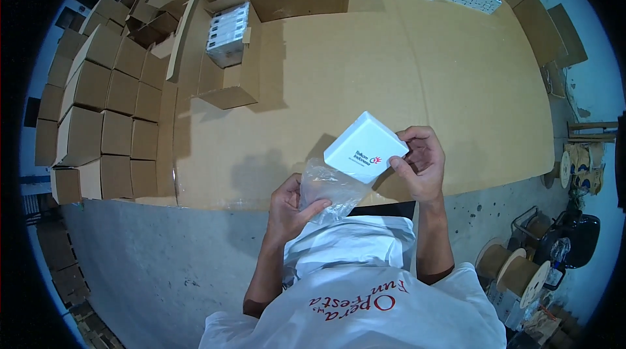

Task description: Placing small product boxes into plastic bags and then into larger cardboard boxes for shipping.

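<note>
Resting white box [364, 147] between hands, above clear bag [329, 187].

Left hand [291, 209] pinching, right hand [420, 161] gripping, both raised close together.

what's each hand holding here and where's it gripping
The right hand grips the white square box at its right corner. The left hand pinches the clear plastic bag at its lower edge.

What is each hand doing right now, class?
Left hand: closed on the clear plastic bag.
Right hand: fingers gripping the white box.
</note>
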